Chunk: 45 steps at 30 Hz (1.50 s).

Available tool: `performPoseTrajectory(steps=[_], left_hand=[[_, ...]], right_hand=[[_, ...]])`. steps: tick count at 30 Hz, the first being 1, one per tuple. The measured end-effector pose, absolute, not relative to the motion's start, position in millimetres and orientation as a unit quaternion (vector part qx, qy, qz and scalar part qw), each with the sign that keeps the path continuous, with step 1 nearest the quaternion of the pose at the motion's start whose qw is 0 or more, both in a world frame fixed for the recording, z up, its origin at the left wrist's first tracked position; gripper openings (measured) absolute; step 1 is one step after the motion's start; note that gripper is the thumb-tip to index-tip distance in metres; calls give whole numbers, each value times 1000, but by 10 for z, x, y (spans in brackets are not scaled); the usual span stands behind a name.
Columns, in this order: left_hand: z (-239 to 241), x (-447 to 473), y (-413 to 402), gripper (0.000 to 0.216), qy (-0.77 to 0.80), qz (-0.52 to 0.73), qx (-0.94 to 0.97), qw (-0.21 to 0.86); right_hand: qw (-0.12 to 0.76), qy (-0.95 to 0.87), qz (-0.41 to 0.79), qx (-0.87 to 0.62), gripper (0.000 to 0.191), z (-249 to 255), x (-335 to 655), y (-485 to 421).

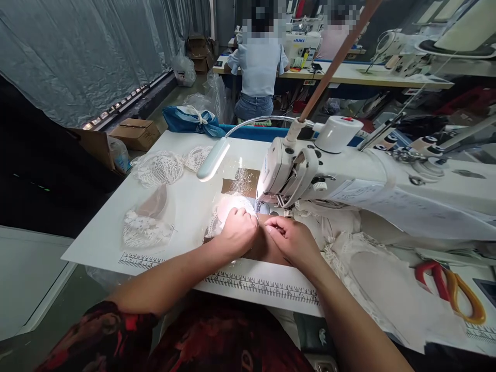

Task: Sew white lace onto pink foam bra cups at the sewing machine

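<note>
My left hand (239, 230) is closed at the edge of a white lace cup piece (220, 211), just left of the needle of a white sewing machine (279, 165). Bright light washes out part of the lace. My right hand (296, 242) is to the right of the needle, with thumb and index finger pinched together. Whatever lies between those fingers is too small to tell. Beneath both hands is a brown flat patch (265, 248) on the white table (104, 227).
Lace pieces (149, 227) lie at the left; more lace fabric (380, 268) is heaped at the right beside red- and orange-handled scissors (442, 284). A lamp (213, 159) on a bent neck hangs over the table. Ahead, a person (258, 67) sits at another table.
</note>
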<state>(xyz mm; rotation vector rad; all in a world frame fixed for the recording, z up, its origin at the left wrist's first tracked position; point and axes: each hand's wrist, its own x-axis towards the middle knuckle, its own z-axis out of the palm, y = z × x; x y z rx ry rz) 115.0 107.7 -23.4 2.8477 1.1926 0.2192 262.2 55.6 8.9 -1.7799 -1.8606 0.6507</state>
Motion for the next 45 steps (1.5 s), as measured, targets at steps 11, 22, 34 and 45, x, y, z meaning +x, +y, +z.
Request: performPoseTrajectory(steps=[11,22,34,45], left_hand=[[102,781,1076,26,286,59,919,265],[-368,766,1404,36,230,167,943,171],[-380,880,1699,35,216,172,944,180],[-395,812,1850,35,178,173,960,129]], right_hand=[[52,-778,76,-621,25,-175,2466,520],[10,-764,51,-643,39,-192,2465,531],[36,-726,32,-686,46,-222,2423,692],[45,-743,24,-667,46,-300,2421,684]])
